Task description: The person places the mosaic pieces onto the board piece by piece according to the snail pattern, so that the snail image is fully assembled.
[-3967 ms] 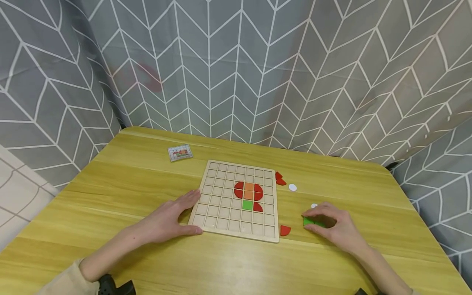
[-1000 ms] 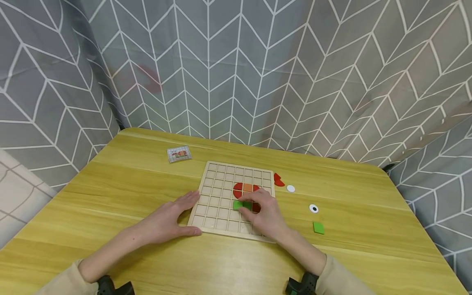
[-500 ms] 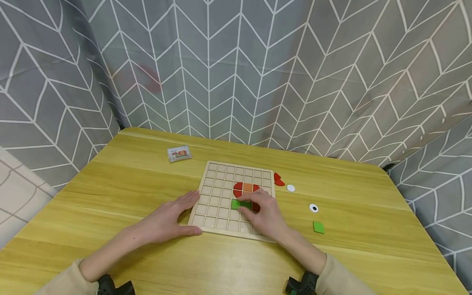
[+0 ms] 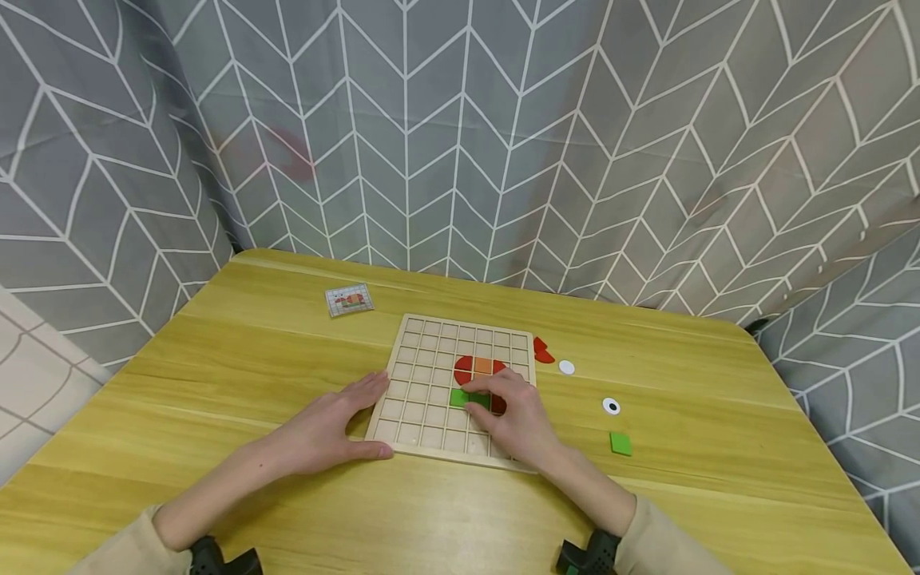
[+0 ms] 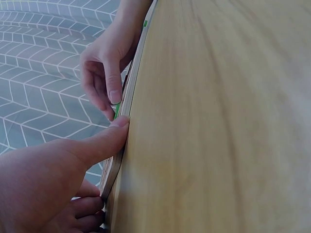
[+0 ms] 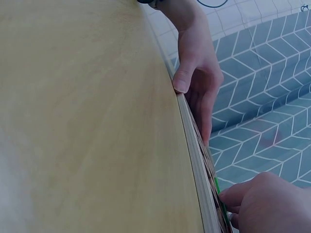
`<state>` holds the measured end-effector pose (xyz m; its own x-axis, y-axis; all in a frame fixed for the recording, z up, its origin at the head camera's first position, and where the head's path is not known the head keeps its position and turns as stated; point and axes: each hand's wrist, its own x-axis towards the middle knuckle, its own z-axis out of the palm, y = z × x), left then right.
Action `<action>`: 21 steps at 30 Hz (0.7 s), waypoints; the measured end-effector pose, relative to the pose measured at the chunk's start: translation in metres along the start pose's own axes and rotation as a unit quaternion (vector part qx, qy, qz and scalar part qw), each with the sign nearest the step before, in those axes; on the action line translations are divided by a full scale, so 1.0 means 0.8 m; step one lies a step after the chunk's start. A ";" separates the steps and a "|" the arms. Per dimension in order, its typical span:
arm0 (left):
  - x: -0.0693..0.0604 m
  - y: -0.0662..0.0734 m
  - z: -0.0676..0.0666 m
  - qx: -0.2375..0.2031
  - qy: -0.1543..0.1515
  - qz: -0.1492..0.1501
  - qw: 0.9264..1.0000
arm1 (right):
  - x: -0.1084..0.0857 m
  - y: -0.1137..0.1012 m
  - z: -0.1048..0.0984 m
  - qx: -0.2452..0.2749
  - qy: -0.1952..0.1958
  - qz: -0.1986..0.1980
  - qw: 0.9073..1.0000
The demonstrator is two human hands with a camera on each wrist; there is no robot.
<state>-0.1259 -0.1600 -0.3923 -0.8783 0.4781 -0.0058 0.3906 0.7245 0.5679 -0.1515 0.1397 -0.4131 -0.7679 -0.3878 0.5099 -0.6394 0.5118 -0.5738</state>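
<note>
A wooden grid board (image 4: 424,413) lies on the table, its cells partly filled with red and orange tiles (image 4: 483,366) and green squares. Across its near left corner, my left hand (image 4: 327,427) grips it, thumb on the front edge and fingers along the left side. My right hand (image 4: 519,415) is over the board, thumb and index finger pinching a green square tile (image 4: 458,398) low in a cell. Beside that tile, another green square (image 4: 480,401) lies shaded under the fingers. The right hand hides part of the red pieces. In the right wrist view, a green edge (image 6: 216,185) shows at the fingertips.
Right of the board lie red pieces (image 4: 542,351), a white disc (image 4: 567,367), a white disc with a black dot (image 4: 611,406) and a green square (image 4: 621,444). A picture card (image 4: 349,300) lies at the back left. A patterned curtain (image 4: 460,144) hangs behind the table.
Since four seconds ago, my right hand has carried a green square from the right side of the table to the board. Lately the tile has shifted slightly left. My left hand stays put.
</note>
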 end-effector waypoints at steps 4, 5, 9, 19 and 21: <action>-0.001 0.000 -0.001 0.006 0.006 0.005 1.000 | 0.000 0.003 0.000 0.006 0.016 -0.011 1.000; -0.001 0.000 -0.001 0.007 0.006 0.007 1.000 | 0.000 0.003 -0.001 0.009 0.024 -0.014 1.000; -0.001 0.000 0.000 0.009 0.009 0.009 1.000 | -0.002 0.010 -0.019 0.025 0.051 0.003 0.998; -0.001 0.002 -0.002 0.003 0.005 0.008 1.000 | -0.046 0.042 -0.086 0.084 0.025 0.038 0.995; -0.002 0.002 -0.003 0.002 0.006 0.007 1.000 | -0.054 0.046 -0.095 0.087 0.010 0.038 0.995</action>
<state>-0.1247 -0.1607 -0.3897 -0.8763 0.4817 0.0119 0.4035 0.7201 0.5644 -0.1385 0.2333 -0.4077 -0.8143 -0.3374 0.4723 -0.5781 0.3977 -0.7125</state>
